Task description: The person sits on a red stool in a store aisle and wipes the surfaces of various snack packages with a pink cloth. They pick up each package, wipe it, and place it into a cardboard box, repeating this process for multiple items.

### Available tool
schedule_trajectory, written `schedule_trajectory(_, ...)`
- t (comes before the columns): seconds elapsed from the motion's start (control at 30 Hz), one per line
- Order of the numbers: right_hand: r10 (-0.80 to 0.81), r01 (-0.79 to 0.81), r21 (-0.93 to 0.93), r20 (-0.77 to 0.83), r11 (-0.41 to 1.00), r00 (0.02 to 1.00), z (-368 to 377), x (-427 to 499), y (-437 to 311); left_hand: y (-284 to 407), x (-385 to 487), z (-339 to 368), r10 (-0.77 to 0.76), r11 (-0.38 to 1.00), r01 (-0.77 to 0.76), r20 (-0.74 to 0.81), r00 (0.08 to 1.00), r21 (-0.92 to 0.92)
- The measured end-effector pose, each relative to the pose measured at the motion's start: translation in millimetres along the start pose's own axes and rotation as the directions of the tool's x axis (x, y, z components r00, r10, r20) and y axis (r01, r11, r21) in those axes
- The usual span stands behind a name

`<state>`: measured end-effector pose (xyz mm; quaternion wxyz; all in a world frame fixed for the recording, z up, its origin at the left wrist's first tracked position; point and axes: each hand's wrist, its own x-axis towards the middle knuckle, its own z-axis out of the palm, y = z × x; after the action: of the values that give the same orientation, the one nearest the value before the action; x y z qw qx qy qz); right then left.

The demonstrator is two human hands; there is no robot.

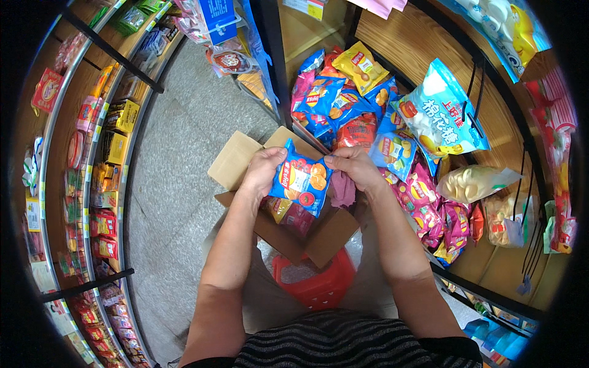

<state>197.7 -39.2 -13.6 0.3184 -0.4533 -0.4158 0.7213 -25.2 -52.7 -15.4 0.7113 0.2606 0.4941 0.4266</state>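
A blue Lay's potato chip bag is stretched between both hands above an open cardboard box. My left hand pinches its upper left edge, and my right hand grips its upper right corner. Inside the box lie a yellow chip bag and a reddish-pink package, partly hidden by the held bag. A purple-pink cloth or glove hangs below my right hand; whether the fingers also hold it I cannot tell. A pile of blue, red and yellow chip bags lies on the shelf just beyond.
Snack shelves curve along the left side of the grey floor. At the right, a marshmallow bag, purple chip bags and wire hooks occupy a wooden display. A red plastic stool or basket stands between my legs.
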Motion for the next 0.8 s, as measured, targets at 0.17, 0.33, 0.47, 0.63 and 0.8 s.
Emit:
schedule_trajectory(0.17, -0.018, 0.02, 0.031, -0.039, 0.999, 0.999, 1.8, 2.0, 2.5, -2.3, 3.7, 2.0, 0.044, 0.999, -0.044, -0.144, 0.989, 0.002)
schedule_trajectory(0.33, -0.037, 0.047, 0.064, -0.146, 0.997, 0.989, 14.2, -0.8, -6.3, -3.2, 7.5, -1.5, 0.099, 0.987, -0.064, -0.241, 0.966, 0.15)
schedule_trajectory(0.47, 0.021, 0.035, 0.198, -0.276, 0.98, 0.961, 5.6, 6.9, 0.8, -6.2, 10.9, -2.4, 0.177, 0.959, -0.09, -0.322, 0.93, 0.267)
schedule_trajectory(0.63, -0.02, 0.151, 0.453, -0.282, 0.878, 0.959, -8.0, 11.9, 1.0, -10.1, 11.5, -4.9, 0.244, 0.91, -0.088, -0.351, 0.904, 0.405)
schedule_trajectory(0.8, -0.241, 0.217, -0.131, -0.216, 0.967, 0.946, 9.2, 16.5, 18.0, -16.2, 9.7, 12.7, 0.108, 0.993, -0.089, -0.309, 0.945, 0.075)
